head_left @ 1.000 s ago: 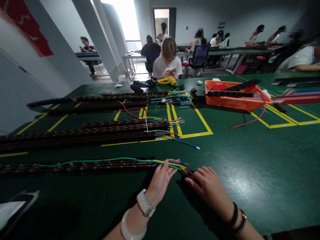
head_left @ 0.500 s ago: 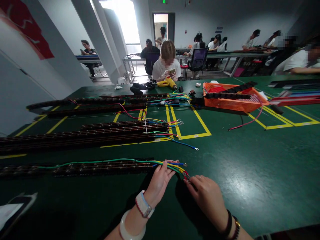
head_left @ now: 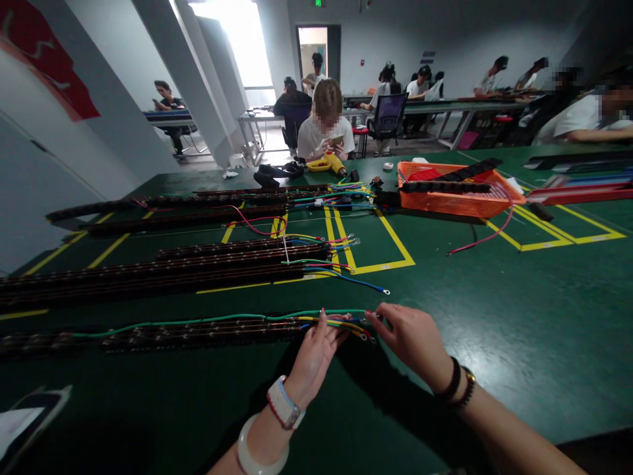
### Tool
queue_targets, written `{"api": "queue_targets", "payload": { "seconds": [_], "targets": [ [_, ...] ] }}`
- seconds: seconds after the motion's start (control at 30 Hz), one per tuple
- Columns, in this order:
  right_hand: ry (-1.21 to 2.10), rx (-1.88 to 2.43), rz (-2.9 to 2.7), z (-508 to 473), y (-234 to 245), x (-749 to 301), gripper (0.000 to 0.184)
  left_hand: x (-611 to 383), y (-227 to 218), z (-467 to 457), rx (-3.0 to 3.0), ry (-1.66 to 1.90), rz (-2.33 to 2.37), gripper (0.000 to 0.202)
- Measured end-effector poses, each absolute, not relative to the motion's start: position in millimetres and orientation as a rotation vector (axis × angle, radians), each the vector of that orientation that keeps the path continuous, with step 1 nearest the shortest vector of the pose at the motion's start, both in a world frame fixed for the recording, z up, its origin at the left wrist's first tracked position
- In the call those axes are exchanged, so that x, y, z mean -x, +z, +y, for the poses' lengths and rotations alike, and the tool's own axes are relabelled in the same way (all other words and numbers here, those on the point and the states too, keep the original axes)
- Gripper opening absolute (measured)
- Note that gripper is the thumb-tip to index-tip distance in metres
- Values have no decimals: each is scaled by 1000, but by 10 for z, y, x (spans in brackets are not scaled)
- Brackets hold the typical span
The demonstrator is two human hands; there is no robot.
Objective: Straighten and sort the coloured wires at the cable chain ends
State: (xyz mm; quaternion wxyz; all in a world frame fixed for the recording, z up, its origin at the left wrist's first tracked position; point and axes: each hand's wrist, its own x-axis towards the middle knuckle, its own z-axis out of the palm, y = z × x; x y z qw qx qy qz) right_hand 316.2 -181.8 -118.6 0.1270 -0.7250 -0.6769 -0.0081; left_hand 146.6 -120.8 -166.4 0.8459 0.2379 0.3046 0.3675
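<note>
A black cable chain [head_left: 198, 336] lies across the near table, with coloured wires coming out of its right end. My left hand [head_left: 319, 353] supports the yellow, blue and green wires [head_left: 346, 324] near that end, its fingers beneath them and its thumb raised on the near side. Ring terminals [head_left: 364, 337] tip several wires and hang just beyond my fingers. Closed in a pinch, my right hand [head_left: 410, 336] grips the end of a long green wire [head_left: 349, 311] running over the chain. My fingers mostly hide its tip.
More cable chains [head_left: 247, 264] with loose wire ends lie farther back. An orange basket [head_left: 459, 204] holds black chain pieces. At the far edge a yellow heat gun [head_left: 326, 162] lies before a seated person [head_left: 324, 132]. Yellow tape [head_left: 386, 268] marks the green table [head_left: 469, 316].
My right hand has risen from the lower wire terminals to the green wire's end, drawing it out straighter to the right. My left hand stays under the wires, its thumb lifted a little.
</note>
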Motion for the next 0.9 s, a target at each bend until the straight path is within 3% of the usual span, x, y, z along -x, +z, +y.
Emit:
{"api": "queue_targets", "payload": {
  "seconds": [0.17,0.43,0.7,0.9],
  "targets": [
    [-30,2236,-2038,-1340,-1231,-3337,38,-1425,-1672,-1194,-507,724,662,17],
    [102,2339,-2189,-1012,-1456,-3351,48,-1390,-1686,-1162,-489,676,640,20],
    [154,2311,-2152,-1238,-1365,-3419,58,-1380,-1684,-1166,-502,670,613,19],
    [448,2179,-2181,-1659,-1340,-3336,53,-1381,-1690,-1169,-488,673,617,19]
  ]
}}
